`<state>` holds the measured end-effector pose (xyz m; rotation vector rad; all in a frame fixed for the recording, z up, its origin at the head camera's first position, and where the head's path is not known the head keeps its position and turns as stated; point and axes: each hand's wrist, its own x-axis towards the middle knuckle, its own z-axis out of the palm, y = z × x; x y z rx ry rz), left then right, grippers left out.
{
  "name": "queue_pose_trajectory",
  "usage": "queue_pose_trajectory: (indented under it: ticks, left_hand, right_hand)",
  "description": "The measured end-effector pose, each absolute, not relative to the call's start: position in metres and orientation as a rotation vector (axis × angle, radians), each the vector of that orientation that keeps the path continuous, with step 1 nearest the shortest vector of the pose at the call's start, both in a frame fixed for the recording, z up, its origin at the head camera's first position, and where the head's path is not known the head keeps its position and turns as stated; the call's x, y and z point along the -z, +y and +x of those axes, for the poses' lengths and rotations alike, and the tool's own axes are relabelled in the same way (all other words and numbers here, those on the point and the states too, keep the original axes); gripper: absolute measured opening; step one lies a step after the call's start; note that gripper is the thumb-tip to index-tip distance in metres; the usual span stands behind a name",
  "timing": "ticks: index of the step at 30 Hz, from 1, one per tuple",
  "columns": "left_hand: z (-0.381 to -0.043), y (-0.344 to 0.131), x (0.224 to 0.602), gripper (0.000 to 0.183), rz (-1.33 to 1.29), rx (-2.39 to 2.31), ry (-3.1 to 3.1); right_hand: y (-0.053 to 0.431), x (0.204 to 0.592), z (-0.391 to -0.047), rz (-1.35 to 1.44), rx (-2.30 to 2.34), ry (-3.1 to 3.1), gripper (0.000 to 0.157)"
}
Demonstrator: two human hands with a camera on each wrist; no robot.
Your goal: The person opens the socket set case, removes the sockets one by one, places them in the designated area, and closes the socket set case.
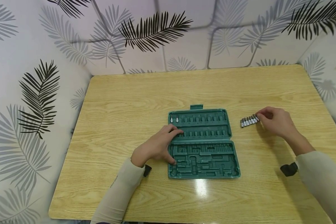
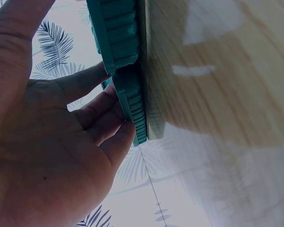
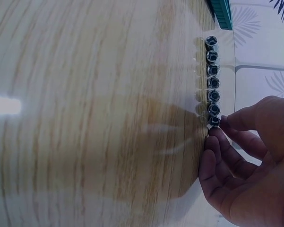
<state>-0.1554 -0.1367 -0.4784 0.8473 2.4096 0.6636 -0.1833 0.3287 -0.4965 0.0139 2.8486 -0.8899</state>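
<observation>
Looks like the step in hand is taking the end bit [image 3: 214, 121] off the row of bits [image 1: 247, 121], which runs leftward from the right hand [image 1: 278, 123] toward the green case [image 1: 201, 125]. That hand has thumb and index bent in, nearly closed, pinching the bit as far as I can tell; wrist's low, forearm coming in from the near right. The left hand [image 1: 161, 143] is spread loosely over the case's left edge, gripping nothing, two seated bits [image 1: 174, 119] just past its fingertips. Next move probably calls for a firm pinch and clean lift, neighbours undisturbed.
</observation>
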Motion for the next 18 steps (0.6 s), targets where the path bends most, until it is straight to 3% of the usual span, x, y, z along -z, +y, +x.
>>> queue_pose_trajectory:
  ticks: [14, 18]
  left_hand:
    - [-0.156, -0.138, 0.480, 0.112, 0.848, -0.661, 2.411]
    - [-0.161, -0.143, 0.501, 0.115, 0.889, -0.686, 2.415]
  right_hand:
    - [0.328, 0.498, -0.182, -0.006, 0.886, 2.871, 0.037]
    - [0.328, 0.497, -0.181, 0.002, 0.888, 2.873, 0.037]
